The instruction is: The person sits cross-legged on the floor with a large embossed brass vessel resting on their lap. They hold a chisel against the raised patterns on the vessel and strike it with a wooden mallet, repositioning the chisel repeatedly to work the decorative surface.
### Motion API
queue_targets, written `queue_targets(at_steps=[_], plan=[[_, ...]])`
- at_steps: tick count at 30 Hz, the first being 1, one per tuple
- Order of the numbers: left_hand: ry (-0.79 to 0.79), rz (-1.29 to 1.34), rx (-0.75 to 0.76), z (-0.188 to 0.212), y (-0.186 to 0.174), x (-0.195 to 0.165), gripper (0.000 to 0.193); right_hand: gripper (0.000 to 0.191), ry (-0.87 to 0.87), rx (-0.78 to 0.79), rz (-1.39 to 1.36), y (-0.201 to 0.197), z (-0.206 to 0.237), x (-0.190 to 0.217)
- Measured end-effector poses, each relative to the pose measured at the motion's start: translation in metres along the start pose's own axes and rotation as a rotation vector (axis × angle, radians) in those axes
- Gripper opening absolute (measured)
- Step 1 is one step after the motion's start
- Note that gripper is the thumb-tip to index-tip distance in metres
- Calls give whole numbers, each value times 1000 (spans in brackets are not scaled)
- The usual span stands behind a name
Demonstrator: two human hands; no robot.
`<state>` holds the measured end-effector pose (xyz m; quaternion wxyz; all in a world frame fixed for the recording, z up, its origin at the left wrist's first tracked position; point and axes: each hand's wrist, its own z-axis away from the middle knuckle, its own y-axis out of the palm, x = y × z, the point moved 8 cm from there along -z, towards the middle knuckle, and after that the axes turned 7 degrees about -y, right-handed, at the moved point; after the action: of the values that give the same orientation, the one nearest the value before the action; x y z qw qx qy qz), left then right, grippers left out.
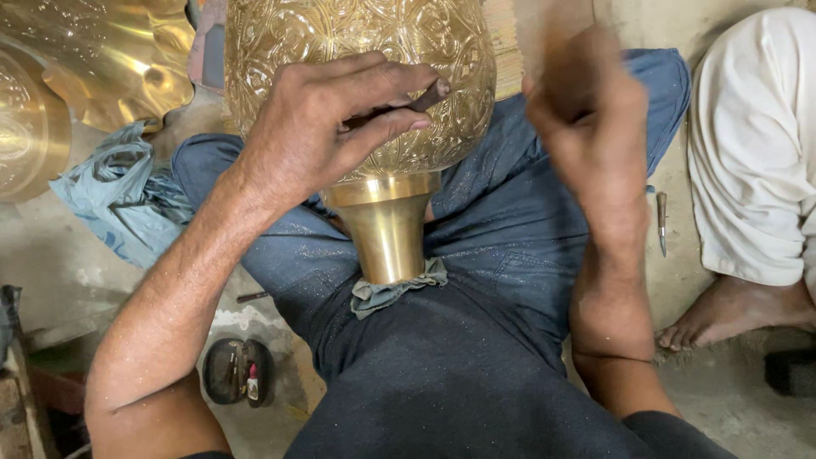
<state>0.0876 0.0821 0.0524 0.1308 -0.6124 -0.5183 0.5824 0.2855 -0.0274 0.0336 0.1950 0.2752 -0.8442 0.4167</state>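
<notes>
Dark-clothed lap nearest, brass vase [365, 93] lying across it, plain neck [387, 225] toward the body on a grey rag [395, 289]. Left hand [327, 127] pinches a thin punch [408, 102] against the engraved belly. Right hand [586, 110] raised and blurred; its grip can't be told. Vase looks heavy, rigid, smooth at the neck, so probably best gripped there. Left: brass dishes [102, 59], blue bag [119, 191]. Right: loose tool [661, 221] on the floor, another person's foot [731, 314].
</notes>
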Motion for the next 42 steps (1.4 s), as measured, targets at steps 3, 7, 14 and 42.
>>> queue_targets(at_steps=[3,7,14,42], plan=[[30,-2,-21,0,-2,-1,31,35,-165,63,437,1,1,14],[26,6,-32,1,-1,1,35,28,160,-61,68,-5,9,-14],[8,10,-26,1,1,3,32,26,117,-49,63,-1,5,-16],[29,21,-8,2,1,2,35,31,190,-113,-41,-12,-4,3]])
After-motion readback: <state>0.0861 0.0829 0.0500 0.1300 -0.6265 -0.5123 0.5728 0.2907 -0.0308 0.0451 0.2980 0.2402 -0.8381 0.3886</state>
